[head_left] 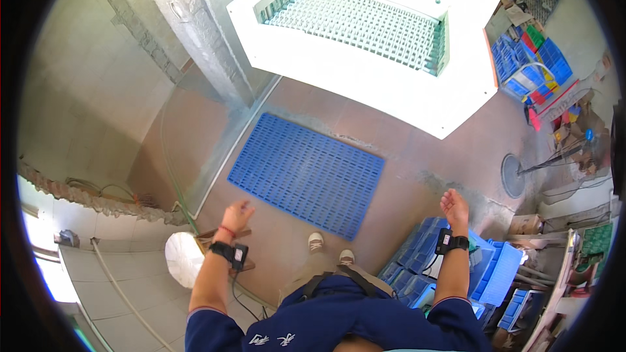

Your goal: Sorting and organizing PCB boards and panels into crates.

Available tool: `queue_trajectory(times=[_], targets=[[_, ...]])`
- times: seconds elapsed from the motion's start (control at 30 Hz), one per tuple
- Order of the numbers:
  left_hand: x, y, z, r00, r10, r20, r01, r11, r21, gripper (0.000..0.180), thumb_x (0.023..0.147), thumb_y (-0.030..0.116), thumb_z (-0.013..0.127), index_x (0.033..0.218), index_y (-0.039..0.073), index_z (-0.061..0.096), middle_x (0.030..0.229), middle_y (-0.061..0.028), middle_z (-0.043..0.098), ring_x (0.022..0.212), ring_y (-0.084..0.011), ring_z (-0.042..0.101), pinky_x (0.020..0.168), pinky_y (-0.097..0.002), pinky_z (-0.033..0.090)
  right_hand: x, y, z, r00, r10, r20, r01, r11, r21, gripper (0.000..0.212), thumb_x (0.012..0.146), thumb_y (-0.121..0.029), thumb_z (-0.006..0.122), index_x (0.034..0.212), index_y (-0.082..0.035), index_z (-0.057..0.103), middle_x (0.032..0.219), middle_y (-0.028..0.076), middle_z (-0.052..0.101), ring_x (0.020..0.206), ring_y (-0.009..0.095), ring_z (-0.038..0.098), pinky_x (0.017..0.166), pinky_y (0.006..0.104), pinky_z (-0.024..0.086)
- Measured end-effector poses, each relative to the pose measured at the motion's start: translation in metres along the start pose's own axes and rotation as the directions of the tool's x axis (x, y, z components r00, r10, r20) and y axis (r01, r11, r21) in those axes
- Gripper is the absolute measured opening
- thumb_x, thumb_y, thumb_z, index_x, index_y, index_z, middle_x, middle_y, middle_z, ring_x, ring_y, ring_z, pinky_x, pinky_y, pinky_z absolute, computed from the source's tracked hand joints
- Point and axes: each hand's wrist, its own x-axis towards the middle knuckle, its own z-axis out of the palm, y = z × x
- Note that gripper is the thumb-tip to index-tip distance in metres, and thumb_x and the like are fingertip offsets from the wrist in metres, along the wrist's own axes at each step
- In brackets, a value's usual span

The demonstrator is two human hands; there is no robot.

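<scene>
Both of my hands are raised out in front of me, apart from each other and holding nothing. My left hand [237, 215], with a red cord at the wrist, has its fingers loosely bent and apart; a round white stool top [185, 259] is below it. My right hand [455, 209] has half-curled, spread fingers, near a stack of blue plastic crates [417, 251]. Each forearm bears a black strap with a small dark device. On the floor ahead lies a flat blue slotted plastic pallet [306, 173], touched by neither hand.
A large white machine [365, 78] with a recessed grid of pale green bars stands beyond the pallet. Far right are blue crates on a cart [521, 68] and a round dark base [512, 175] with a pole. A concrete pillar [195, 32] rises at left.
</scene>
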Motion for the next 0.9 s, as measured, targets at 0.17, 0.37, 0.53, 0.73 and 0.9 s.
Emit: queue_trajectory(times=[0.17,0.37,0.53,0.73,0.9], targets=[[0.127,0.070,-0.024,0.945,0.198,-0.261,-0.216,0.976,-0.041,0.035,0.079,0.020,0.065,0.107,0.000,0.057,0.093,-0.0175,0.062,0.080,-0.0286,0.061,0.071,-0.0352,0.051,-0.013,-0.068,0.009,0.984,-0.178,0.027,0.178,0.984,0.014,0.019,0.089,-0.028,0.056,0.097,-0.010,0.059,0.083,0.001,0.062,0.070,0.012,0.059,0.063,0.0269,0.050],[0.257,0.191,-0.029,0.836,0.364,-0.411,-0.413,0.910,-0.035,0.038,0.082,0.017,0.062,0.114,0.000,0.052,0.107,-0.0193,0.058,0.097,-0.0292,0.058,0.079,-0.0352,0.049,0.000,-0.145,0.033,0.913,-0.407,0.011,0.402,0.896,-0.188,0.022,0.088,-0.029,0.059,0.094,-0.007,0.060,0.081,0.000,0.060,0.067,0.009,0.056,0.061,0.0244,0.047],[0.369,0.291,-0.011,0.696,0.397,-0.598,-0.505,0.863,-0.016,0.040,0.081,0.019,0.063,0.116,0.001,0.052,0.114,-0.0200,0.056,0.107,-0.0351,0.053,0.091,-0.0378,0.042,0.072,-0.223,0.050,0.762,-0.643,0.079,0.584,0.629,-0.513,0.033,0.089,-0.029,0.057,0.105,0.000,0.059,0.086,0.001,0.059,0.073,0.010,0.055,0.064,0.0235,0.046],[0.480,0.366,0.055,0.718,0.465,-0.518,-0.458,0.876,0.151,0.056,0.087,0.039,0.054,0.131,0.008,0.039,0.136,-0.0186,0.039,0.131,-0.0366,0.028,0.103,-0.0468,0.027,0.150,-0.287,0.091,0.693,-0.717,0.076,0.663,0.592,-0.458,0.055,0.089,-0.031,0.056,0.127,0.006,0.042,0.120,0.015,0.050,0.110,0.019,0.048,0.092,0.0297,0.039],[0.522,0.382,0.090,0.824,0.389,-0.412,-0.296,0.916,0.272,0.069,0.088,0.052,0.043,0.140,0.010,0.026,0.144,-0.0163,0.028,0.136,-0.0348,0.016,0.107,-0.0532,0.012,0.193,-0.258,0.102,0.798,-0.596,0.091,0.591,0.743,-0.314,0.061,0.091,-0.027,0.053,0.138,0.003,0.026,0.131,0.015,0.041,0.117,0.021,0.043,0.099,0.0304,0.033]])
